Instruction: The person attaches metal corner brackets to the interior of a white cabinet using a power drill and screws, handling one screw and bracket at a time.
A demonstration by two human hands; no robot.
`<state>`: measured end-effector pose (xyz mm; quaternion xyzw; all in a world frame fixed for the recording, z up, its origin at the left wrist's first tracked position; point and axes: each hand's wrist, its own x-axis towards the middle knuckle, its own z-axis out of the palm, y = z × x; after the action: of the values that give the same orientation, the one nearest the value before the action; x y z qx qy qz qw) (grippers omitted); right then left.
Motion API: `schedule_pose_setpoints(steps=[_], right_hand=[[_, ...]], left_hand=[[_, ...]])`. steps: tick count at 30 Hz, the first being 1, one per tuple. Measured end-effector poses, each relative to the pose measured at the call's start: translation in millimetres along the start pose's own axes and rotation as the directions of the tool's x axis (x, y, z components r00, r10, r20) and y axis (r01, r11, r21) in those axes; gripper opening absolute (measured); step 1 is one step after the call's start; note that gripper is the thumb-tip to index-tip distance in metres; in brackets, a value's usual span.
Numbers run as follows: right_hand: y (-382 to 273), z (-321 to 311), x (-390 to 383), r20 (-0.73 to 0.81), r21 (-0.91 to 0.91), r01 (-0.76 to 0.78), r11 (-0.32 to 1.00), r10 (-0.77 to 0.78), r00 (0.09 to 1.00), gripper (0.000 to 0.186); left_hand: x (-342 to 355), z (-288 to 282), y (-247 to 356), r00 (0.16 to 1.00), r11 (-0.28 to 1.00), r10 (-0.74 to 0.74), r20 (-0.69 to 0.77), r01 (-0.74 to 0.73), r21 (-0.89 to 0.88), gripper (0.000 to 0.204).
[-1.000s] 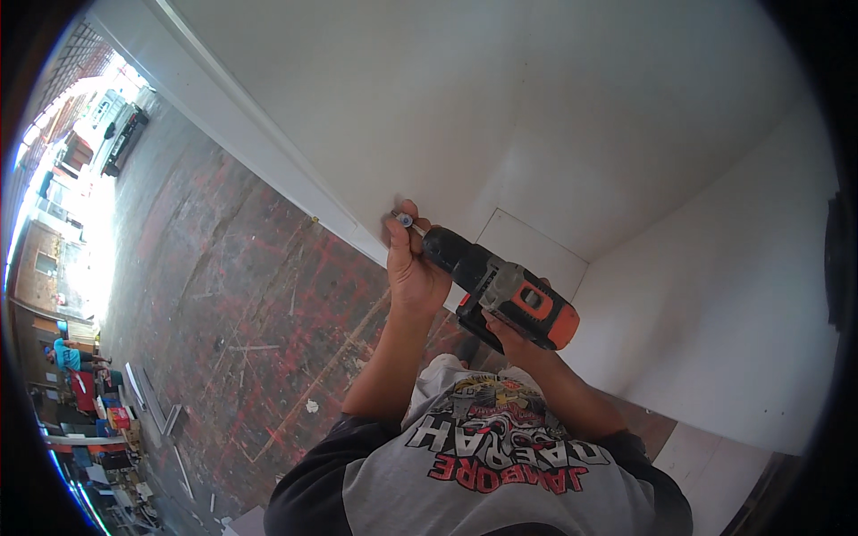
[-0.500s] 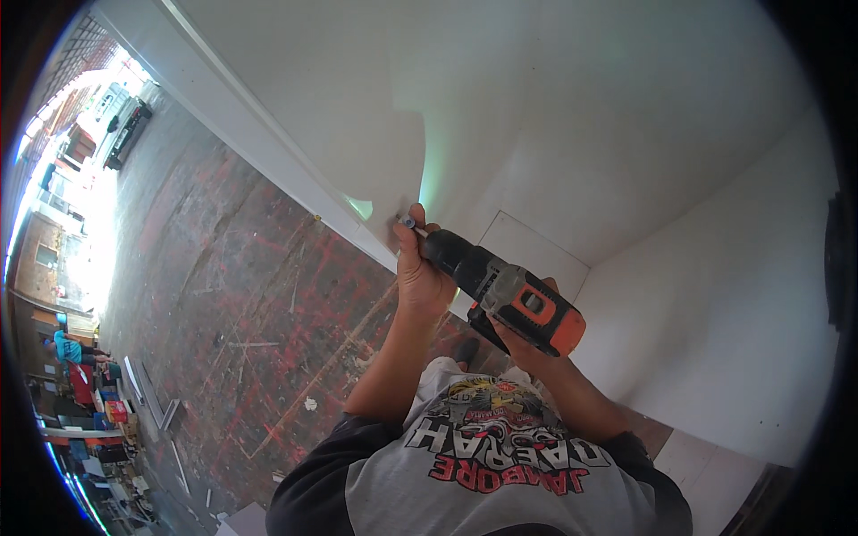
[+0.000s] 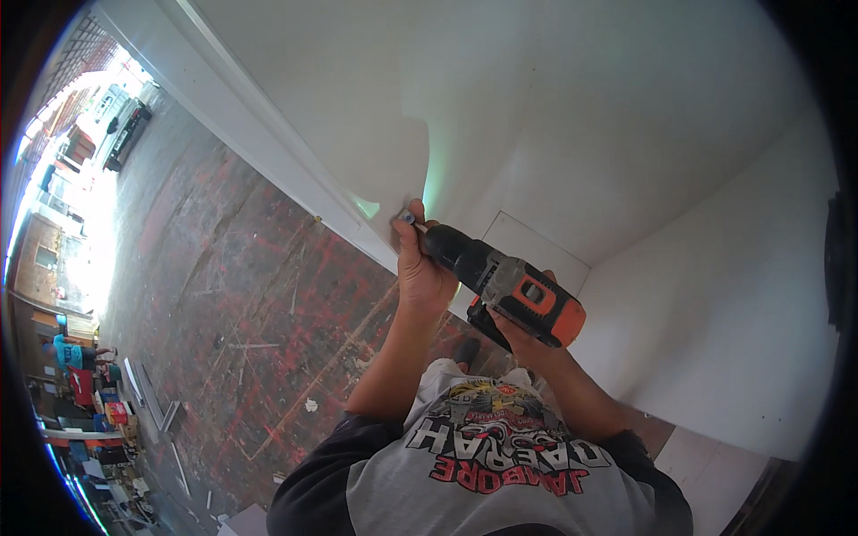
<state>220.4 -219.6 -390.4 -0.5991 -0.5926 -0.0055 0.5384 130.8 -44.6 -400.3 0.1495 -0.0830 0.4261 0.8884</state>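
My right hand [image 3: 529, 347] is closed around the handle of a black, grey and orange cordless drill [image 3: 514, 284]. The drill's nose points up and left, toward a white panel [image 3: 357, 116]. Beside the bit, my left hand [image 3: 425, 279] is raised, its thumb and fingers pinching a small round metal piece [image 3: 407, 217] against the panel near its lower edge. The bit reaches this piece or lies right by it; actual contact cannot be made out. Part of the drill's grip is hidden behind its body and my right hand.
A white side panel [image 3: 715, 304] stands at the right, meeting the first at a corner. At the left spreads a stained concrete floor [image 3: 259, 295] with offcut strips [image 3: 145, 393]. Farther off are a person in blue [image 3: 71, 350], cluttered goods and a parked vehicle [image 3: 130, 125].
The drill, the small metal piece and my fingertips have shifted very slightly upward in the picture. Both hands keep their grip. The distant person's arms have moved a little.
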Motion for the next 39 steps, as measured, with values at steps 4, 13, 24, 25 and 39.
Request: schedule_pose_setpoints(steps=[4,13,24,25,39], right_hand=[[2,3,0,-0.017,0.023,0.042,0.999,-0.041,0.999,0.029],[-10,9,-11,0.072,0.418,-0.475,0.775,0.492,0.867,0.031],[-43,-5,-29,-0.038,-0.242,-0.103,0.965,0.096,0.995,0.036],[-43,-5,-33,0.035,-0.195,0.059,0.979,-0.053,0.998,0.041],[15,-29,13,0.903,0.234,-0.195,0.952,-0.139,0.407,0.042]], left_hand=[[2,-3,0,0.997,0.998,0.054,-0.050,-0.054,0.018,0.041],[1,16,-1,0.997,0.994,-0.024,-0.070,0.031,0.102,0.062],[-30,24,-2,0.940,0.951,-0.235,-0.245,0.275,0.143,0.047],[-33,15,-2,0.920,0.926,-0.377,-0.105,0.376,-0.028,0.048],[-42,-35,-55,0.929,0.784,-0.369,-0.033,0.330,0.525,0.050]])
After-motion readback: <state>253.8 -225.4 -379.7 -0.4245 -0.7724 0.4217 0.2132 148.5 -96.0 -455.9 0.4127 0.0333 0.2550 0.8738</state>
